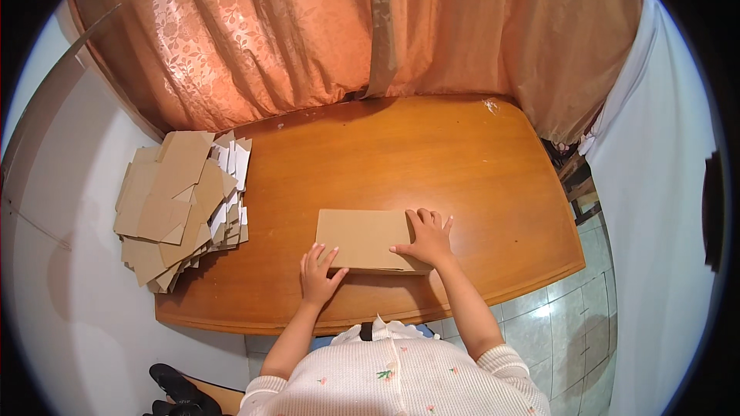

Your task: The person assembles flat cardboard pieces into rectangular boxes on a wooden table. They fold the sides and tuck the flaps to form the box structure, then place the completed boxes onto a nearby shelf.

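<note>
A closed brown cardboard box (361, 237) sits on the wooden table in front of me, its flat lid on top. My left hand (317, 277) touches the box at its near left corner, with the fingers spread. Across the right end of the lid lies my right hand (428, 239), thumb and fingers apart, the fingertips over the right side. Neither hand is wrapped round anything.
A tall, uneven stack of flat cardboard blanks (169, 208), some white, lies on the left end of the table (370, 158). Orange curtains (293, 23) hang behind the table, and a white curtain (655, 200) hangs to the right.
</note>
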A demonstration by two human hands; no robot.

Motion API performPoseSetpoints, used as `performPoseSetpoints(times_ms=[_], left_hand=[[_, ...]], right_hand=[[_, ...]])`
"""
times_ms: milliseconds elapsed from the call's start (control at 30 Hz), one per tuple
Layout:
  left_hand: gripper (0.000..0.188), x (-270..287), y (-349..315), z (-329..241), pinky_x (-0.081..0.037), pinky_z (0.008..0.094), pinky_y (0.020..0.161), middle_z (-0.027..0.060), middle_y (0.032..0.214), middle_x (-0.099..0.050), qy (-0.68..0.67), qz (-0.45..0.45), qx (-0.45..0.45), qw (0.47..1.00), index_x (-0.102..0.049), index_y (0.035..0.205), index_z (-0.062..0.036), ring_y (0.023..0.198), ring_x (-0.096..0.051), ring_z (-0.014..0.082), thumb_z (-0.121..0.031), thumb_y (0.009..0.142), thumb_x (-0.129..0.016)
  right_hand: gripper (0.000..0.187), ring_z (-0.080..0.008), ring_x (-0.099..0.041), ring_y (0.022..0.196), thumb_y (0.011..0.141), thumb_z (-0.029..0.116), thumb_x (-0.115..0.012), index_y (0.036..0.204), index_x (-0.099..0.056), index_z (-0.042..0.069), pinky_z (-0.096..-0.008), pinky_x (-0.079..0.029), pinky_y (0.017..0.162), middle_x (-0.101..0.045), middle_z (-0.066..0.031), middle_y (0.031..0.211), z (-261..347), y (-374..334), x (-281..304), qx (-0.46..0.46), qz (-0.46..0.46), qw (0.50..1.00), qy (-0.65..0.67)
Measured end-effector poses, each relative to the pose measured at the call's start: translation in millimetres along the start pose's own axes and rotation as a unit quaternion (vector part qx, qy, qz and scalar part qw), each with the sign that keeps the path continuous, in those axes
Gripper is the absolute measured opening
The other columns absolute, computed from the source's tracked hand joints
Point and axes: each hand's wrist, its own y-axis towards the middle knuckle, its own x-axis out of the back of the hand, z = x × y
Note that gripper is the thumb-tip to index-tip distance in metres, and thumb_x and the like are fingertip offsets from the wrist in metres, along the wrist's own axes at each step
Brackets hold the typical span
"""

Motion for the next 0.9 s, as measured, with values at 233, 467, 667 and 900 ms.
performPoseSetpoints(times_ms=[233, 467, 667, 900], left_hand=[[0.049, -21, 13, -12, -0.036, 0.0416, 0.106, 0.0181, 0.133, -0.048, -0.137, -0.05, 0.224, 0.964, -0.049, 0.133, -0.0069, 0.128, -0.044, 0.0338, -0.026, 0.091, -0.062], [0.07, -21, 9, -27, -0.018, 0.0388, 0.116, 0.0251, 0.155, -0.017, -0.328, 0.084, 0.218, 0.915, -0.014, 0.148, 0.0055, 0.144, -0.018, 0.0354, -0.023, 0.096, -0.051], [0.083, -9, -16, -25, -0.016, 0.0391, 0.116, 0.025, 0.157, -0.009, -0.333, 0.123, 0.224, 0.908, 0.0, 0.15, 0.0036, 0.145, -0.012, 0.0353, -0.023, 0.094, -0.055], [0.076, -6, -17, -27, -0.02, 0.0378, 0.114, 0.0242, 0.154, -0.021, -0.373, 0.1, 0.23, 0.893, -0.002, 0.15, 0.003, 0.141, -0.025, 0.0338, -0.017, 0.095, -0.05]], right_hand=[[0.054, -0.0319, -0.059, 0.1, 0.073, 0.046, -0.075, 0.105, -0.058, 0.006, -0.061, -0.03, 0.102, -0.064, -0.0138, 0.1, -4, -24, -15, -0.016, 0.003, 0.995, 0.102], [0.038, -0.0292, -0.065, 0.093, 0.083, 0.028, -0.073, 0.103, -0.061, -0.002, -0.0366, -0.053, 0.079, -0.066, -0.0189, 0.099, -7, -73, -66, 0.009, -0.02, 0.938, 0.346], [0.045, -0.0257, -0.055, 0.118, 0.096, 0.018, -0.055, 0.135, -0.045, -0.003, -0.0354, -0.044, 0.098, -0.055, -0.0186, 0.129, 1, -90, -105, 0.022, 0.029, 0.88, 0.473], [0.052, -0.031, -0.042, 0.133, 0.097, 0.022, -0.05, 0.142, -0.037, -0.002, -0.0368, -0.03, 0.111, -0.045, -0.0225, 0.141, 3, -91, -106, 0.021, 0.039, 0.875, 0.483]])
